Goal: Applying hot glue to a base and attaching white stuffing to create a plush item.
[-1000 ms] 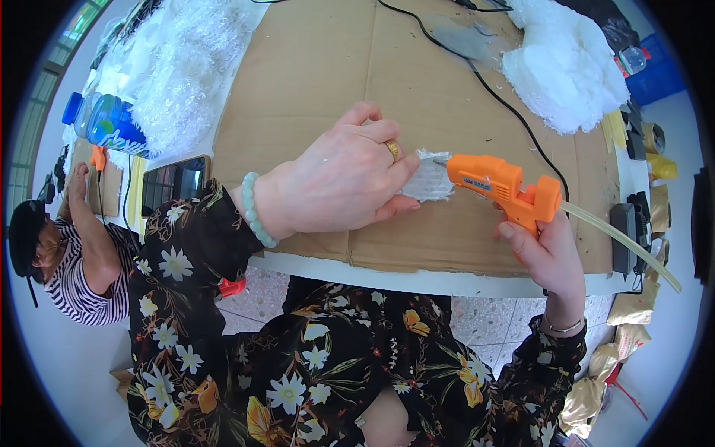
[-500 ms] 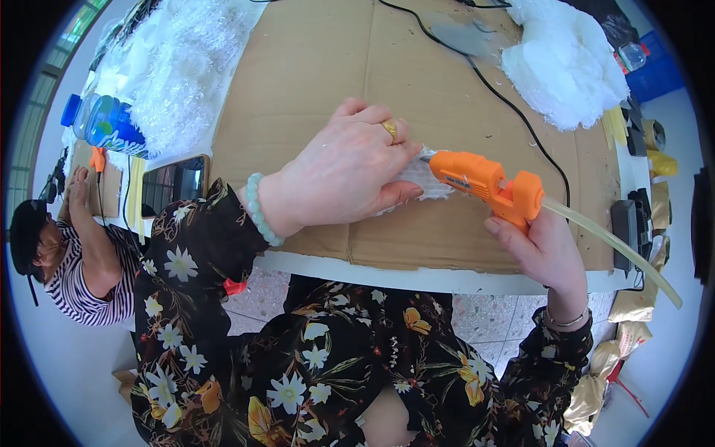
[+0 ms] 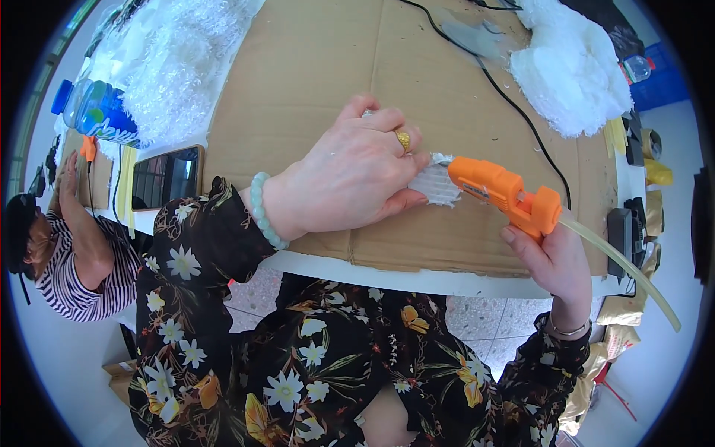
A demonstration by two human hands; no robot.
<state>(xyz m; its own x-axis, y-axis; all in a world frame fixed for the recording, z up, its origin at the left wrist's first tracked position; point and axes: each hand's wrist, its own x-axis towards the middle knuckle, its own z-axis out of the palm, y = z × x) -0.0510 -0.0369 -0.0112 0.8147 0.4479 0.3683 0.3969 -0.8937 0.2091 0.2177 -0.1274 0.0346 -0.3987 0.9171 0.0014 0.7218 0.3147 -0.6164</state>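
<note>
My left hand [image 3: 350, 171] lies palm down over the cardboard, fingers curled, pinching a small whitish ribbed piece [image 3: 438, 186] with a frayed edge. Most of that piece is hidden under the fingers. An orange hot glue gun [image 3: 488, 182] is gripped in my right hand [image 3: 557, 257], its nozzle end pointing left, right at the piece's upper right edge. Whether the tip touches the piece cannot be made out. From the gun's back a long, pale yellowish glue stick [image 3: 625, 257] sticks out and bends down to the right.
Brown cardboard [image 3: 298, 89] covers the white table. White fluffy material [image 3: 186, 67] is heaped at left, with more [image 3: 570, 71] at far right. A phone [image 3: 167, 179] and blue-labelled bottle [image 3: 112, 112] are at left. A black cable [image 3: 514, 104] crosses the cardboard. Another person [image 3: 89, 261] sits at left.
The glue gun has shifted right, away from my left fingers, and more of the ribbed piece shows. My left hand keeps its grip. The whole view has moved slightly.
</note>
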